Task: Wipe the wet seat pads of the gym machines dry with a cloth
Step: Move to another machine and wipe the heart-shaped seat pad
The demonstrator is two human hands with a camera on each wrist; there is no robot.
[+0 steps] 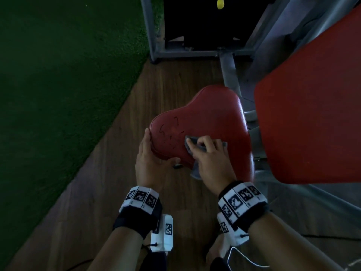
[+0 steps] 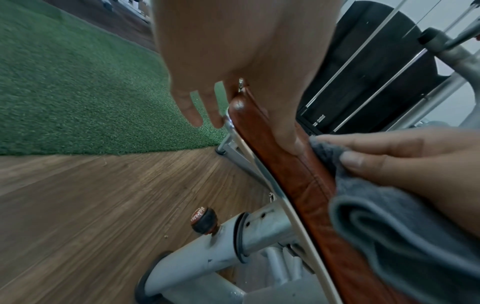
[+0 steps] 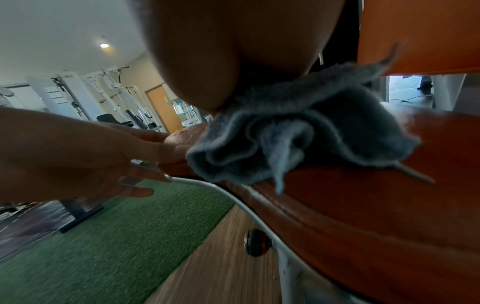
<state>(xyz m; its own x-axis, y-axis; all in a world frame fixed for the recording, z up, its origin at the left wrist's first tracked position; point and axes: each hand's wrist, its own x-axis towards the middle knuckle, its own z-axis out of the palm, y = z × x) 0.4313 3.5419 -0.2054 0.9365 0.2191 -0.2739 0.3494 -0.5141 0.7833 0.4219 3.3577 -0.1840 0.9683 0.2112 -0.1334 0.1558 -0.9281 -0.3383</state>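
The red seat pad [image 1: 207,122] sits on its grey frame above the wooden floor [image 1: 109,173], just beside the larger red back pad [image 1: 312,114]. The right hand [image 1: 210,159] presses a crumpled grey cloth [image 1: 203,146] onto the seat pad's near part, fingers curled over it. The left hand [image 1: 148,159] clasps the seat pad's narrow front edge, thumb on top, fingers underneath.
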